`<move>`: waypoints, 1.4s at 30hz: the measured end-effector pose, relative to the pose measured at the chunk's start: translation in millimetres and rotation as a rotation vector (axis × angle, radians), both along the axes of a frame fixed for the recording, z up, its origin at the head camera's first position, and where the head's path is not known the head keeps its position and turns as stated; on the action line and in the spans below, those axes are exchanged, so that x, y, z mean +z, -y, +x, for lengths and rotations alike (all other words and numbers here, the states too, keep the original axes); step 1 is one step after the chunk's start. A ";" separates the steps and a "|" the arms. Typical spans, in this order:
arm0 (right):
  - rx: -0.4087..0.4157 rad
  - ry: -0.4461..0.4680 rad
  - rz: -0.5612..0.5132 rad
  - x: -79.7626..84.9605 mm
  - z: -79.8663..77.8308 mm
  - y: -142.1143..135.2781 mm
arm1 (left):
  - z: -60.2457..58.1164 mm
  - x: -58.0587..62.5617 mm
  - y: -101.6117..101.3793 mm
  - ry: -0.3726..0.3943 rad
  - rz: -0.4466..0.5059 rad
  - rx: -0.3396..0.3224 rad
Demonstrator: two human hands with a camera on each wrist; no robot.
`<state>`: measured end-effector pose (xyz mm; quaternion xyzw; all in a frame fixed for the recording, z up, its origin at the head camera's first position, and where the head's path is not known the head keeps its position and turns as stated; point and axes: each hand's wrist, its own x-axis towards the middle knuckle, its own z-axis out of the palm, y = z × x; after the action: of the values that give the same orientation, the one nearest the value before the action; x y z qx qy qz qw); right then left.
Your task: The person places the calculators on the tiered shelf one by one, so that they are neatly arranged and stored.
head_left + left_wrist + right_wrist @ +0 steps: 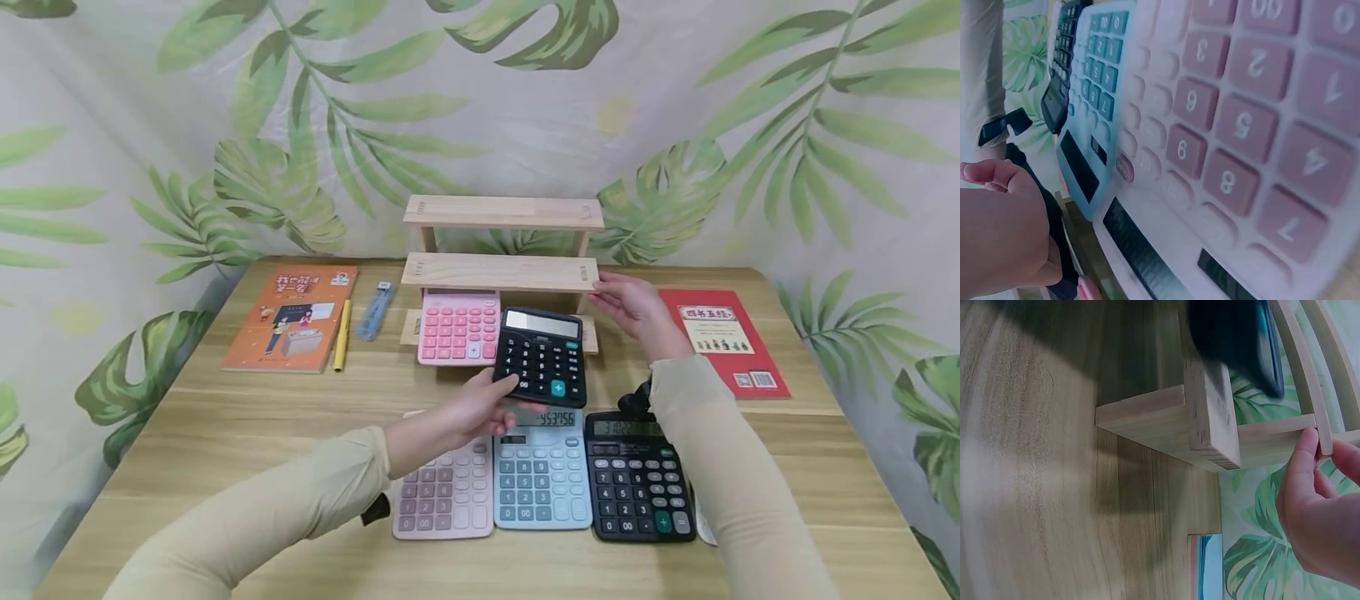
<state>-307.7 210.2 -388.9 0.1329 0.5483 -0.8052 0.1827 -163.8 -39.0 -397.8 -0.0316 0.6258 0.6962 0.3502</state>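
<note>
My left hand (483, 404) grips a black calculator (538, 357) by its lower left corner, thumb on top. It is tilted up in front of the wooden stepped rack (498, 272). With thumb and fingers, my right hand (1313, 519) pinches the right end of the rack's middle shelf. A bright pink calculator (457, 329) leans on the rack's lowest step, left of the held one. Below my left hand, a pale pink calculator (1235, 125), a light blue calculator (543, 479) and another black calculator (641, 483) lie side by side on the table.
To the left of the rack lie an orange book (292, 321), a yellow pen (342, 335) and a small blue packet (375, 310). A red book (750, 367) is at the right, beside my right forearm. A leaf-patterned cloth (525, 108) hangs behind the table.
</note>
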 end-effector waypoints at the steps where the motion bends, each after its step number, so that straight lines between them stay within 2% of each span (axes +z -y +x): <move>1: -0.003 0.001 0.001 -0.3 0.0 0.2 | -2.9 -1.5 -4.3 0.005 0.005 0.011; 6: -0.022 0.008 -0.002 -0.9 -0.1 1.3 | -8.3 -7.4 -17.9 0.028 0.008 0.038; 10: -0.018 0.000 0.002 -1.1 -0.3 1.2 | -5.4 -12.9 -19.7 0.054 0.003 0.070; 19: -0.026 0.000 0.019 -1.0 -2.5 1.8 | 0.0 -21.6 -21.3 0.043 0.029 0.112; 26: -0.036 0.016 0.028 -1.7 -3.2 1.7 | -12.2 -27.4 -25.6 0.053 0.062 0.183; 31: -0.041 0.012 0.014 -1.1 -3.6 1.2 | -22.8 -31.2 -30.6 0.104 0.089 0.258; 36: -0.039 0.017 0.007 -1.3 -4.0 1.4 | -26.8 -29.1 -34.1 0.191 0.109 0.333; 42: -0.041 0.019 0.011 -2.7 -4.4 0.7 | -31.4 -26.1 -33.6 0.256 0.103 0.377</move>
<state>-312.1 209.5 -391.6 0.1529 0.5480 -0.8046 0.1705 -195.2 -5.4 -424.0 -0.2184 0.5229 0.7707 0.2915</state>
